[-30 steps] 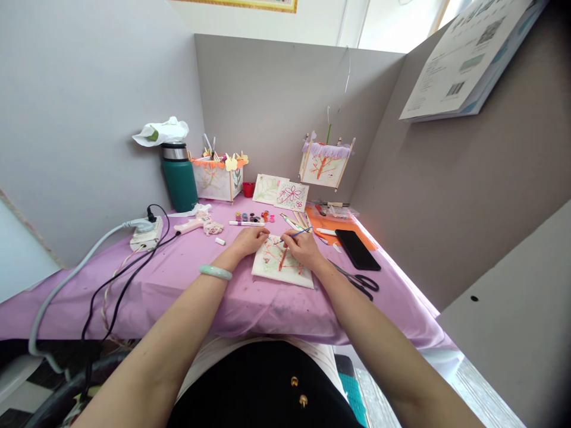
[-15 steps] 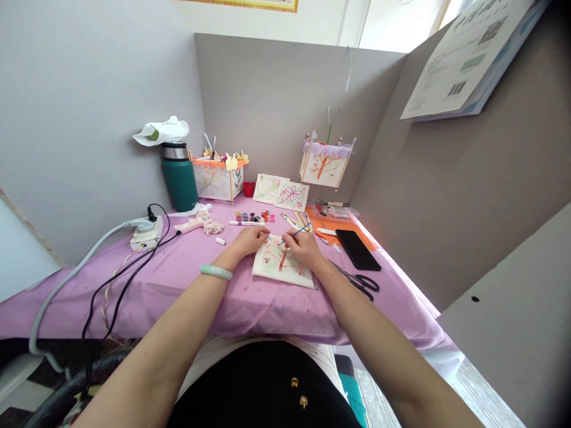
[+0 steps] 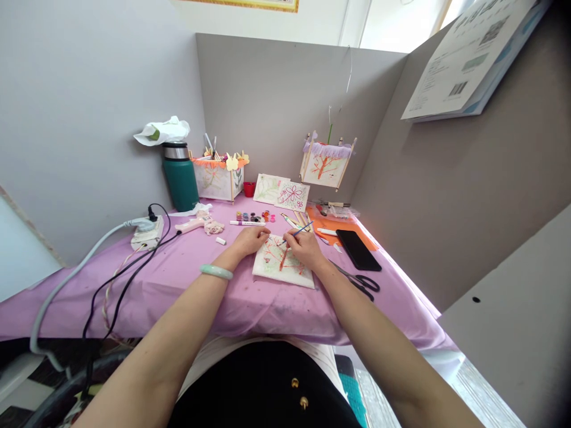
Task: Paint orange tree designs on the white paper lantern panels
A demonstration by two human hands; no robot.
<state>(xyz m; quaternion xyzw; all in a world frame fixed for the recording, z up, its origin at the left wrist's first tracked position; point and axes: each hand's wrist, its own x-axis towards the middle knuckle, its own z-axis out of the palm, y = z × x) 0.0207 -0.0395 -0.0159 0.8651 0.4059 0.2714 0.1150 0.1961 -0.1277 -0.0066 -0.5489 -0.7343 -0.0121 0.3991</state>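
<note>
A white sheet painted with a red tree and green marks lies on the purple cloth in front of me. My right hand is closed around a thin blue brush, its tip over the upper part of the sheet. At the sheet's upper left corner rests my left hand, fingers curled together; what they hold, if anything, is too small to make out. Small paint pots and a purple-white marker lie just beyond my hands.
Black scissors and a black phone lie to the right. At the left are a green bottle, a power strip with cables and a pink glue gun. A painted lantern hangs behind.
The brush in my right hand has shifted and tilted slightly. My left hand and the sheet show almost no movement.
</note>
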